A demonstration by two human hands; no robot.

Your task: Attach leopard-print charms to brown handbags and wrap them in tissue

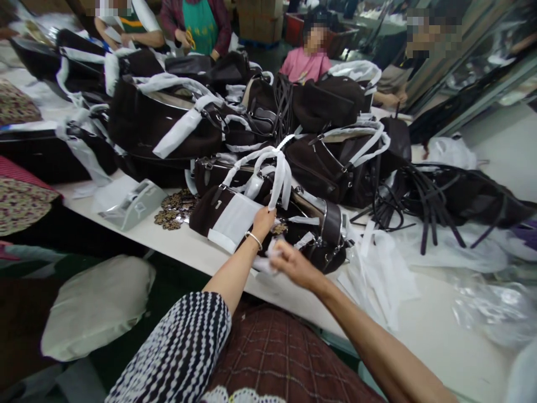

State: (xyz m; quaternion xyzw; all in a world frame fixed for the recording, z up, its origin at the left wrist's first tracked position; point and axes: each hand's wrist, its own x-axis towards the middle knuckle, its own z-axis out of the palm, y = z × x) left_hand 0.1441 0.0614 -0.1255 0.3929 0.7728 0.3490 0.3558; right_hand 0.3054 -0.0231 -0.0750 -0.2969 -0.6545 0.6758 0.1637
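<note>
Cardboard boxes (260, 22) and several co-workers, one in a green apron (201, 28) and one in a pink shirt (308, 66), fill the room beyond the near handbag (210, 211), which I take as my landmark. Watching remotely, I see it lying on the white table (432, 313) right in front of the person, dark brown, with a white sheet (237, 215) over its front and white-wrapped handles (279, 173) arching above.

On the bag, the left hand (264, 223) has its fingers bent at the lower end of a handle; I cannot tell whether it grasps the wrapping or only presses there. Just on the near side of the bag, the right hand (291, 264) is curled around a crumpled white wad (274, 256), blurred in my view.

Left of the bag I make out a pile of patterned brown pieces (172, 210), then a pale box-like stand (134, 204). Right of it lie white strips (384, 268) and, farther off, dark straps (428, 196) and clear plastic (495, 308). Behind it, more dark bags (163, 120) are heaped.
</note>
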